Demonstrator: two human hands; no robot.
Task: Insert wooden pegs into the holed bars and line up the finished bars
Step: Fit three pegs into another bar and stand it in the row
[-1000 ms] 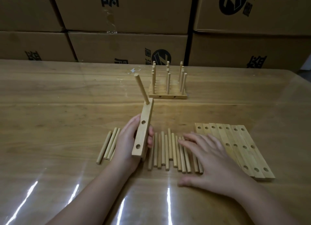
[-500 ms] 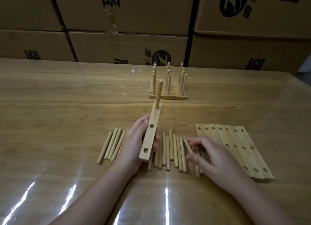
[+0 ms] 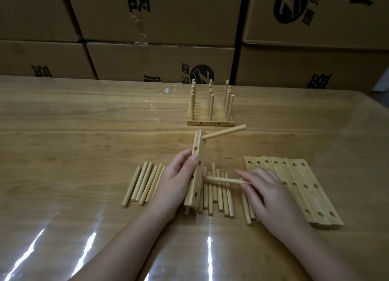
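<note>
Left hand [image 3: 175,182] grips the holed bar [image 3: 195,171] (one peg [image 3: 223,132] seated); right hand [image 3: 271,193] pinches a loose peg [image 3: 223,180].

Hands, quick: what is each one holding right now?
Left hand: grips the bar with the inserted peg.
Right hand: pinches a loose peg.
</note>
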